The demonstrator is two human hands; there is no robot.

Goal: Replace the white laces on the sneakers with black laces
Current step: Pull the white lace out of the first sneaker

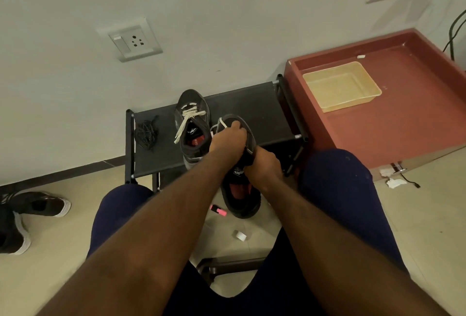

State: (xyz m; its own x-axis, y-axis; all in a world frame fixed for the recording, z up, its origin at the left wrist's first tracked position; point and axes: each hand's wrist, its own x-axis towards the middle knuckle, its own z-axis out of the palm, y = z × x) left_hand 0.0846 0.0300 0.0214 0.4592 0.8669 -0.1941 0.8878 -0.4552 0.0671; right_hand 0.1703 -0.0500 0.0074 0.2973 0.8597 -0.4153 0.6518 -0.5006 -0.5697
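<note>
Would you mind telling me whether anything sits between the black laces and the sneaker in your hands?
Yes: the second sneaker, white-laced, stands on the rack between the black laces and the held sneaker.

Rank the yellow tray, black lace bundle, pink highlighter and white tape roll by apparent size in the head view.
yellow tray
black lace bundle
pink highlighter and white tape roll: too alike to rank

The low black rack (pixel 252 106) carries a white-laced sneaker (pixel 193 124) at its centre, black laces (pixel 146 132) bundled at nine o'clock of it.
</note>
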